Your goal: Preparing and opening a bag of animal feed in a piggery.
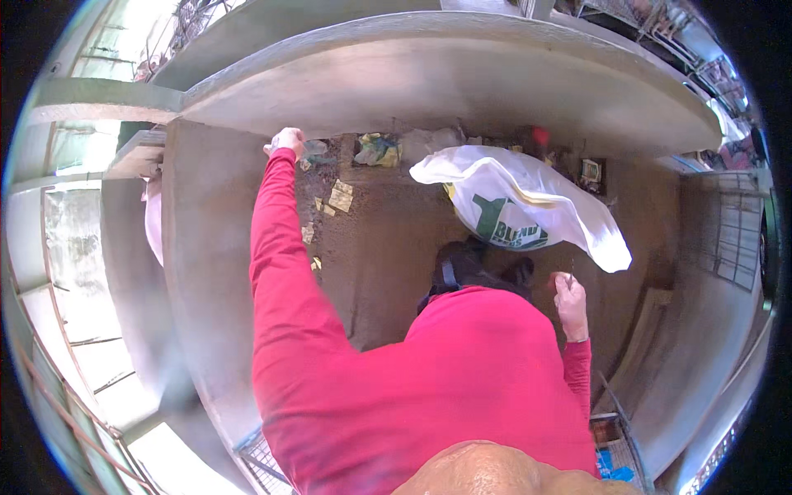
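Note:
My left hand (pixel 285 142) is stretched far forward to the left, beside the grey wall, with its fingers closed; what they hold, if anything, is hidden. Pale, see-through plastic (pixel 314 148) shows next to it. Low on the right, my right hand (pixel 571 307) is closed in a pinch, and a thin dark strand (pixel 572 266) rises from the fingertips. Just ahead of that hand, apart from it, stands a white sack (pixel 528 194) with green print. Its upper edge gapes and flares out, with some yellow along the rim. The contents are not visible.
A grey wall (pixel 445 82) curves across the front. Torn paper scraps (pixel 341 195) and crumpled plastic (pixel 378 150) litter the brown floor (pixel 384 247). Something red (pixel 540 134) is behind the sack. A pink animal (pixel 154 216) shows beyond the left wall (pixel 206 247); metal bars (pixel 734 231) stand at right.

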Action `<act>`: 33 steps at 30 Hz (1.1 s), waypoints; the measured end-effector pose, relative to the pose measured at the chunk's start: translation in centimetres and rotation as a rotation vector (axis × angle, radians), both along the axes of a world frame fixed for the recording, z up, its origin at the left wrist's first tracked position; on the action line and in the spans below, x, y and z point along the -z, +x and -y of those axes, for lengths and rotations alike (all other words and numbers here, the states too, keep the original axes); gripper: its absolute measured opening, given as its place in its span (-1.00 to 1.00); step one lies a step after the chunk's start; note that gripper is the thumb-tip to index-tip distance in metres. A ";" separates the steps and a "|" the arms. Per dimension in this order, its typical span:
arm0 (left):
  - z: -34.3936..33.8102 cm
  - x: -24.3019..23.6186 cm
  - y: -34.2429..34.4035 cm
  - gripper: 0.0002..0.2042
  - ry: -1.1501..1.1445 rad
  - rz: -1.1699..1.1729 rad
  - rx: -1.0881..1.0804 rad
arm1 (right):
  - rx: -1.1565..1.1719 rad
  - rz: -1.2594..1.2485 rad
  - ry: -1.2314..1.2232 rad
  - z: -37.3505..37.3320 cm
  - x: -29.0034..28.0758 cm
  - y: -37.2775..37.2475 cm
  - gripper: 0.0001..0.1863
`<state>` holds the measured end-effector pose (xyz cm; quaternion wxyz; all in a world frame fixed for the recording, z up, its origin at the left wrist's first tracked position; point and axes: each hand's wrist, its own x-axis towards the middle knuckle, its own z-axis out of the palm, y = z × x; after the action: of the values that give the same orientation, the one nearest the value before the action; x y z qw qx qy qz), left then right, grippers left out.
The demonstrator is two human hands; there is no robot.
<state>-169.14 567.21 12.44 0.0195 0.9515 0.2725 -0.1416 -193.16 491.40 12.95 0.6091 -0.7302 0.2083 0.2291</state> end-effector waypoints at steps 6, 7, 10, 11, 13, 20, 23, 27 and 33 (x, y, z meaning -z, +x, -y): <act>-6.4 3.1 4.3 -0.68 0.039 0.368 0.263 | -0.033 -0.040 -0.044 -1.5 -1.8 0.4 -0.75; -5.6 3.2 6.0 -0.67 -0.063 0.220 0.123 | -0.022 -0.047 -0.052 -1.4 -2.2 0.3 -0.75; -5.8 1.3 8.0 -0.58 0.020 0.234 0.152 | -0.059 -0.041 -0.024 -1.8 -3.1 1.4 -0.75; -5.5 1.3 8.0 -0.51 -0.002 0.458 0.196 | -0.052 -0.048 -0.036 -2.0 -3.2 1.9 -0.75; -5.1 1.8 7.2 -0.43 -0.026 0.675 0.241 | -0.140 -0.020 -0.083 -2.5 -3.4 2.7 -0.75; 0.1 12.6 1.0 -0.74 -0.434 0.238 0.117 | -0.169 0.030 -0.109 -3.9 -4.8 3.8 -0.68; -9.0 14.9 -11.4 -0.62 -0.534 0.254 0.343 | -0.316 0.124 0.101 -3.2 -3.0 4.1 -0.64; 13.1 25.5 -22.9 -0.70 -0.760 -0.333 0.251 | -0.300 0.177 -0.241 -4.1 -5.1 3.8 -0.67; 29.8 25.1 -33.6 -0.67 -1.130 -0.099 0.088 | -0.175 0.033 0.073 -5.3 -5.4 4.7 -0.76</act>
<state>-202.74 537.43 -12.69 0.5070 0.7959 0.1149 -0.3104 -188.49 496.67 18.31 0.6162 -0.7265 0.1251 0.2771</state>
